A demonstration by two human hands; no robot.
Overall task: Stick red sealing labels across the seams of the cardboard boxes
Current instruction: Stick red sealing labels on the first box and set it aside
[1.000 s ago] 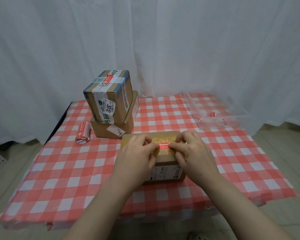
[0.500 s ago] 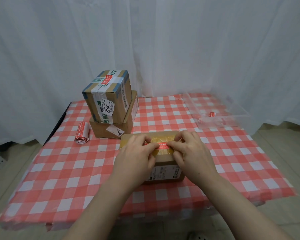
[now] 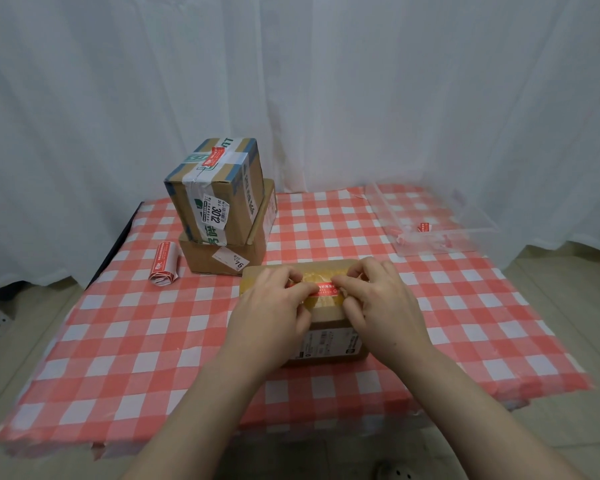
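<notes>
Both hands close together mid-counter (image 3: 146,344): left hand (image 3: 274,306) & right hand (image 3: 381,303), fingers bent, each pinch an end of the red label (image 3: 326,288) atop the nearest box (image 3: 326,315).

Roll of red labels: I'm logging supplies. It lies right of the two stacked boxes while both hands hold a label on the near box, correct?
Not quite: the head view shows the roll of red labels left of the stacked boxes, not right. The left hand and right hand do hold a label on the near box.
</notes>
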